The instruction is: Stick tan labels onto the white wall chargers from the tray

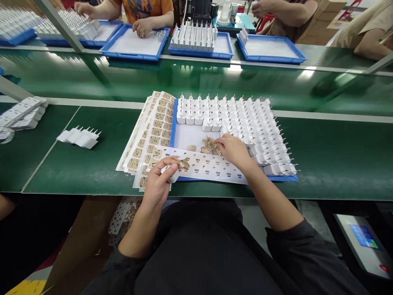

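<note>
My left hand (pixel 158 182) is closed around a white plug charger (pixel 173 175) close to the front edge of the bench. A curled tan scrap (pixel 184 164) shows just beyond its fingertips. My right hand (pixel 233 151) reaches into the blue tray (pixel 173 129), its fingers pinched together at a heap of tan peeled scraps (pixel 209 145); what they hold, if anything, is hidden. Under both hands lies a mostly peeled white sticker sheet (pixel 211 166) across the tray's front. Rows of white plug chargers (pixel 245 123) stand in the tray, pins up.
Stacked sheets of tan stickers (pixel 153 135) lie left of the tray. Farther left are several loose chargers (pixel 80 136) and another charger pile (pixel 24 112). A green belt (pixel 196 80) runs behind; beyond it, co-workers sit at blue trays (pixel 270 48).
</note>
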### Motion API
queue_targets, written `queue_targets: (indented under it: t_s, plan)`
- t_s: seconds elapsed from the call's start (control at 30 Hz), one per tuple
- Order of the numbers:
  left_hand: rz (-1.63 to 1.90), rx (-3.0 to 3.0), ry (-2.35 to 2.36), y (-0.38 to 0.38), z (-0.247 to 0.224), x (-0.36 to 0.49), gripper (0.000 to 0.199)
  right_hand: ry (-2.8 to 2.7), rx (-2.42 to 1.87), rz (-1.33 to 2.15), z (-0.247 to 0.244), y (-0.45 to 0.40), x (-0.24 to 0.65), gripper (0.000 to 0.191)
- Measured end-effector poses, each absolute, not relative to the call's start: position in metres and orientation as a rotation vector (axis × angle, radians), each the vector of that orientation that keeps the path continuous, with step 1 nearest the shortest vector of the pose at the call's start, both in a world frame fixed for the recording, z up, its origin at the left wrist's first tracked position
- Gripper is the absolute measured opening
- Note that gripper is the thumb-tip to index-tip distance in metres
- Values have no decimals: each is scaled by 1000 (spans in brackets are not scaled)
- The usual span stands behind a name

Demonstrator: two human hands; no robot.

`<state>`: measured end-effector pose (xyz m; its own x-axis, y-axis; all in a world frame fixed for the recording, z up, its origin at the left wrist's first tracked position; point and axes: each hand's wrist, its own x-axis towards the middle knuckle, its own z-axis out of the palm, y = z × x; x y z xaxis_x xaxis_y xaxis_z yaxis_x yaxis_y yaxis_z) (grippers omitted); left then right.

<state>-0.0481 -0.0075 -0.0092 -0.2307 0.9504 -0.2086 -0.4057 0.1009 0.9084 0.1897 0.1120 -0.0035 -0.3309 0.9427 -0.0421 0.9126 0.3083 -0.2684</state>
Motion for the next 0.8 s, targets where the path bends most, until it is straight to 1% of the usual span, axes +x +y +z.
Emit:
queue_targets:
  t_s: [0.1, 0.23, 0.3, 0.37, 0.53, 0.6, 0.73, 0.8]
  plan:
    - [1448, 637, 1154, -8, -9, -48, 23, -2496, -1764, 250, -7, 108, 189, 35]
    - [1449, 637, 1158, -9, -11, -48, 23, -2569, -1657, 43, -14, 107, 190, 33]
    - [1456, 639, 1151, -10, -12, -47, 23, -2600, -1603, 5, -14, 109, 191, 33]
    - [1459, 640, 1143, -11, -12, -46, 23, -2604, -1582, 71, -10, 111, 191, 31]
    - [1461, 637, 1145, -11, -10, -45, 26, -2410, -1535, 463, 4, 115, 191, 29]
    - [1468, 634, 1142, -11, -10, -45, 26, -2331, -1544, 575, 7, 116, 191, 25]
    - [1477, 640, 1113, -11, -11, -46, 24, -2166, -1555, 689, 7, 116, 188, 16]
    - [1471, 653, 1110, -11, -12, -46, 23, -2114, -1545, 702, 5, 115, 187, 8]
